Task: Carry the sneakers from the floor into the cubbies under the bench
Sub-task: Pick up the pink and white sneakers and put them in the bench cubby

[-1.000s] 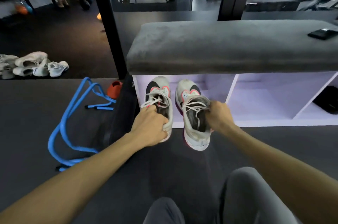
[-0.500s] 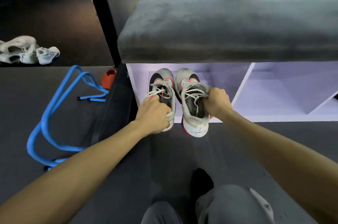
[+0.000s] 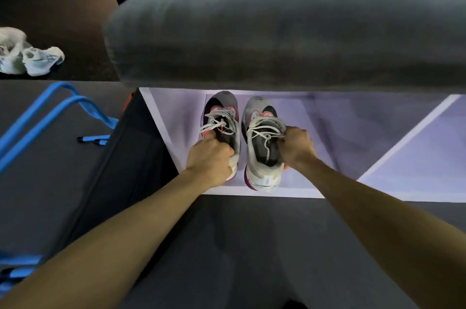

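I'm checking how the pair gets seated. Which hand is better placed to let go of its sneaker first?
Probably the left hand: the left sneaker lies deeper inside the cubby, while the right hand grips the right sneaker, whose heel sits at the front edge.

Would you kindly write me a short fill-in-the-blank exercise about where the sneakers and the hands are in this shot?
1. The left hand grips the heel of the left ____.
2. Both grey sneakers sit side by side inside the leftmost ____ under the bench.
3. The right hand holds its sneaker at the collar, and the toes point ____ from the person.
4. The hurdle on the floor at left is ____ in colour.

Missing words: sneaker; cubby; away; blue
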Motion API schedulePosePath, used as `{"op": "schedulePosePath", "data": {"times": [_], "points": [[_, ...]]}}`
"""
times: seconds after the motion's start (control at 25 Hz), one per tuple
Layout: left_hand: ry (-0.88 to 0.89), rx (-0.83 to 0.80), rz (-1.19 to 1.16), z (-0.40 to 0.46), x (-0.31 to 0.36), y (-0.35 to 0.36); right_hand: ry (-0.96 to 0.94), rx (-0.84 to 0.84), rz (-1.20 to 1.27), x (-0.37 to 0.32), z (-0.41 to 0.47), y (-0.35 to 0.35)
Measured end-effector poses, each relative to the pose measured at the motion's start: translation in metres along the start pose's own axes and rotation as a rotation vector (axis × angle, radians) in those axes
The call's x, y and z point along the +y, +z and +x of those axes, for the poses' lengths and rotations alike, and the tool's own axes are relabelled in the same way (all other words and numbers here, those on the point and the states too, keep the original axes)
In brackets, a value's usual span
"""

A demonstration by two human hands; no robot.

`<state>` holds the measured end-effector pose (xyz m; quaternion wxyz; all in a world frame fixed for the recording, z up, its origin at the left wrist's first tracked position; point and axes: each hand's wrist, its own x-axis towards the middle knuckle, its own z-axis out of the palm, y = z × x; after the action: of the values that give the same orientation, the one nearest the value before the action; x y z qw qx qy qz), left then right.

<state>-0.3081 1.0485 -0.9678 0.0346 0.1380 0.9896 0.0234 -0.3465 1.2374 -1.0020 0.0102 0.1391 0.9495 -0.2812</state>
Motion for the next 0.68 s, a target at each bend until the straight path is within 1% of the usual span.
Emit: {"op": "schedulePosePath", "data": {"times": [0.12,0.36,0.68], "points": [[-0.045,-0.048,-0.031,0.037,-0.013,0.025,0.012,-0.014,-0.044,-0.002,0.037,0.031],[-0.088,-0.089,-0.078,0.087,-0.034,0.057,0.026,-0.018,-0.014,-0.007,0.090,0.067],[-0.186,-0.050,-0.068,0.113,-0.042,0.094,0.034,-0.056,0.096,-0.002,0.116,0.090]]}}
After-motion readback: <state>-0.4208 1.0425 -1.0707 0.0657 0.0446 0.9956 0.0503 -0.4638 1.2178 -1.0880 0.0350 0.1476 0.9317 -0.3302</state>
